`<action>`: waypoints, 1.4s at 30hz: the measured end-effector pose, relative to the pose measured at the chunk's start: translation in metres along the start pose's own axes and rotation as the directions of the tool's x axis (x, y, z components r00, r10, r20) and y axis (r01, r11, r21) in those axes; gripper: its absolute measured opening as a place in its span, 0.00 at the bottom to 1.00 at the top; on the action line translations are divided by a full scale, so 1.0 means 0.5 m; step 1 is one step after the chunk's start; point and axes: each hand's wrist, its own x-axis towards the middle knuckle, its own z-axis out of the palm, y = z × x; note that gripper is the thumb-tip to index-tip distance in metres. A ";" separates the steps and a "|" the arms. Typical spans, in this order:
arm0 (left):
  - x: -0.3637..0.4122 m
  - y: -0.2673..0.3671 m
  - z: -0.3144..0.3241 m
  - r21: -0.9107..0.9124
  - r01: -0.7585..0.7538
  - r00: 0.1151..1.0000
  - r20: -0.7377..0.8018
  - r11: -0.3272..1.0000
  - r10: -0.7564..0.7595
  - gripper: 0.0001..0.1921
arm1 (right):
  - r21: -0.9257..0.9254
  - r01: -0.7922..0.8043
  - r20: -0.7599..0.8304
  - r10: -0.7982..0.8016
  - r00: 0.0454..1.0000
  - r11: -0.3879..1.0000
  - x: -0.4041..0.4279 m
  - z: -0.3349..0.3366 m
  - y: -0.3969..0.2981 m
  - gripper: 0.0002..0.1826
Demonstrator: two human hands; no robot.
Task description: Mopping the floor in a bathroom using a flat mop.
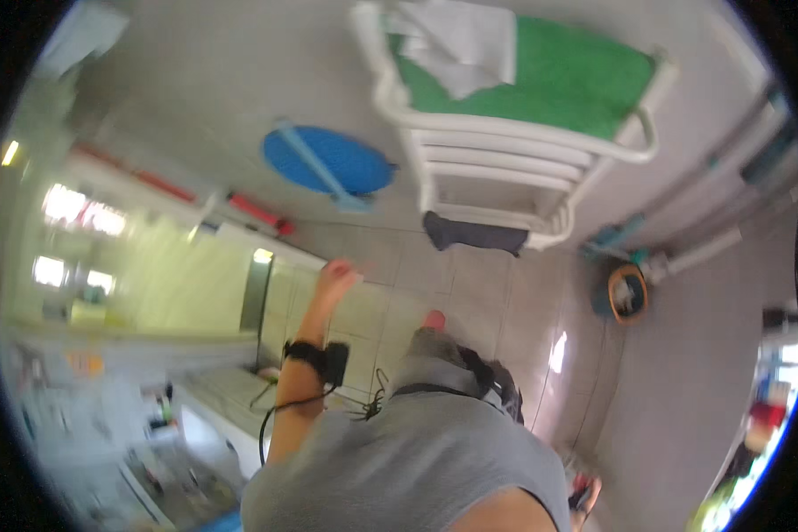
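My left hand [339, 274] is stretched out ahead at the left, over the tiled floor and beside the end of a white ledge. It is blurred; the fingers look partly curled, and whether they hold anything is unclear. A black strap with a dark box [326, 362] and a cable is on that forearm. At the lower right, my right hand [590, 495] is partly seen beside my body, with something dark and red at it that I cannot make out. Ahead, a white rack [505, 130] on the wall bears a green towel [572, 73], a white cloth [469, 50] and a dark grey cloth [475, 236].
A blue oval object [329, 159] with a light blue bar is at the wall. An orange-rimmed bin [628, 292] stands in the right corner near long-handled tools [691, 179]. A counter [229, 402] with small items lies at the lower left, below a mirror-like surface [166, 279].
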 end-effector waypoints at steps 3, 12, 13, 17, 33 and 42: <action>0.007 -0.090 -0.087 0.346 -0.205 0.971 0.191 0.916 0.145 0.03 | -0.303 0.074 -0.218 -0.144 0.965 0.950 0.015 0.242 -0.016 0.18; 0.123 -0.128 -0.088 0.310 0.207 0.888 0.339 0.928 -0.311 0.14 | -0.593 -0.023 -0.090 -0.038 0.995 0.805 0.109 0.594 -0.154 0.16; 0.143 -0.120 -0.072 0.314 0.190 0.880 0.365 0.930 -0.303 0.14 | -0.565 0.038 -0.042 -0.075 0.996 0.824 0.125 0.595 -0.173 0.17; 0.162 -0.069 -0.009 0.222 0.091 0.846 0.497 0.971 -0.193 0.11 | -0.542 0.189 -0.053 -0.258 0.965 0.819 0.169 0.652 -0.296 0.18; -0.070 -0.027 0.205 0.254 0.352 0.734 0.522 0.901 -0.434 0.10 | -0.649 0.609 -0.221 -0.879 0.423 0.456 0.644 0.781 -1.008 0.24; -0.175 -0.296 0.094 -0.021 0.368 0.710 0.652 0.930 -0.266 0.19 | -0.594 0.640 -0.331 -0.873 0.359 0.488 0.816 0.762 -1.197 0.32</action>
